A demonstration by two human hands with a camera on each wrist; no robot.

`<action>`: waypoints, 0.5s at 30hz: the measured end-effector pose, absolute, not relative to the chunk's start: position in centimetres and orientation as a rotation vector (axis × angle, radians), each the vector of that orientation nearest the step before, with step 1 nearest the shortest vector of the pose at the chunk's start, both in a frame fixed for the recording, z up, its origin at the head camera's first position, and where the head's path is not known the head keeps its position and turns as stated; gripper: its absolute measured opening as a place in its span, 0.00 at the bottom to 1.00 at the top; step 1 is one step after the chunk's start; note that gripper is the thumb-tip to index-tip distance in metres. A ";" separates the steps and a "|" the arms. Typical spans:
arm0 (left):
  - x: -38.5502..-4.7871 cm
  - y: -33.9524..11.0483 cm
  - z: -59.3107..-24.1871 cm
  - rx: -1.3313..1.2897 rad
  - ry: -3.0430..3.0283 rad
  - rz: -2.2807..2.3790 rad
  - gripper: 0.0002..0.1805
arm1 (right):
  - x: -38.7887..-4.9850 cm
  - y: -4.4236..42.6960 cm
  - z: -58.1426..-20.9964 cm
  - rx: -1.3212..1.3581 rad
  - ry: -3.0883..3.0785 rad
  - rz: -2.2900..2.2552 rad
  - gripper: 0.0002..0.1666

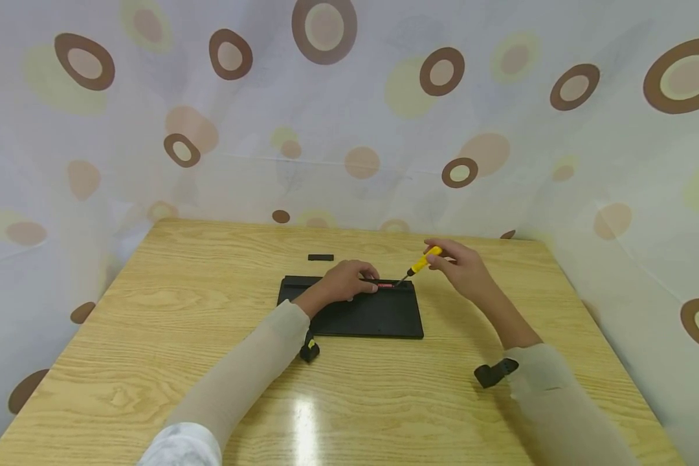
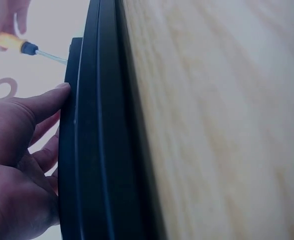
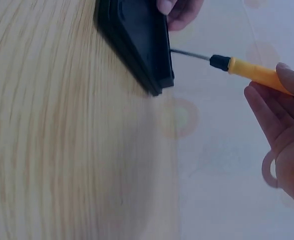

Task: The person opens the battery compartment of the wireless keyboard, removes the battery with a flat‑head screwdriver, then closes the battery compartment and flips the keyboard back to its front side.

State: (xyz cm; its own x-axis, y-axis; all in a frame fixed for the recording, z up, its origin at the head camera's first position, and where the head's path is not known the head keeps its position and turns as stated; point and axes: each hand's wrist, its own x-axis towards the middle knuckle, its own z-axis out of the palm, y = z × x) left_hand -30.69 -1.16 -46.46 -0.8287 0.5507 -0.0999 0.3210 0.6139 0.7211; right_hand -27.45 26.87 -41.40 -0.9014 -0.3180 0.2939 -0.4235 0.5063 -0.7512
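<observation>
A black keyboard [image 1: 378, 317], apparently face down, lies on the table with its raised ridge at the far side. A small red battery-like piece [image 1: 386, 285] shows in an opening in that ridge. My left hand [image 1: 346, 281] holds the ridge just left of the opening, thumb on the near side and fingers beyond it. In my right hand [image 1: 461, 266], thumb and fingers pinch the yellow handle of a screwdriver [image 1: 422, 262]. Its metal shaft slants down to the left, and the tip meets the ridge at the red piece's right end. The right wrist view shows the screwdriver [image 3: 256, 74] too.
A small black cover strip [image 1: 321, 257] lies on the wooden table [image 1: 198, 298] behind the keyboard. A patterned curtain [image 1: 239, 188] stands along the table's back and sides. Each sleeve carries a small black wrist camera [image 1: 492, 374].
</observation>
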 end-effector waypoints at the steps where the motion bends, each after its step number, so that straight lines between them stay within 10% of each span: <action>1: -30.7 -1.2 -46.5 0.705 2.531 1.039 0.15 | -27.5 26.4 -41.3 0.662 -2.625 1.334 0.25; 15: -30.9 -1.0 -46.7 0.679 2.501 1.058 0.14 | -26.8 21.8 -40.8 0.639 -2.631 0.993 0.24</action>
State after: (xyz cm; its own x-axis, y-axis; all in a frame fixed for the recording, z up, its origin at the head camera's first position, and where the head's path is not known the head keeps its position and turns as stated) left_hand -30.93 -0.98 -46.70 -0.8277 0.5478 -0.1220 0.2937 0.6081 0.7375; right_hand -26.84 21.82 -40.80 -0.8704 -0.3096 0.3828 -0.4853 0.6704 -0.5613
